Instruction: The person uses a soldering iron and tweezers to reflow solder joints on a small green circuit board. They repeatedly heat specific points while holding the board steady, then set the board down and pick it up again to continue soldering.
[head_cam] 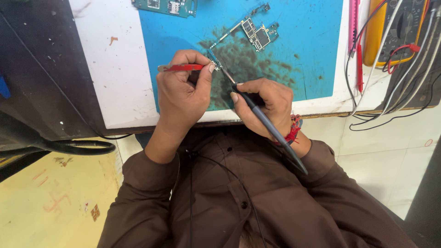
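My left hand (181, 89) grips red-handled tweezers (180, 68), whose tips press on a small circuit board (214, 59) lying on the blue work mat (183, 36). My right hand (268, 103) holds a dark grey soldering iron (268, 126) like a pen. Its thin metal tip reaches up to the small board beside the tweezers. The iron's handle runs back down over my wrist toward my brown shirt. Both hands rest at the near edge of the mat, over a dark burnt stain.
A second bare circuit board (259, 32) lies on the mat further back, and a green board (167, 6) sits at the top edge. A yellow multimeter (395, 30) with red and black leads stands at the right. Cables hang over the table's front edge.
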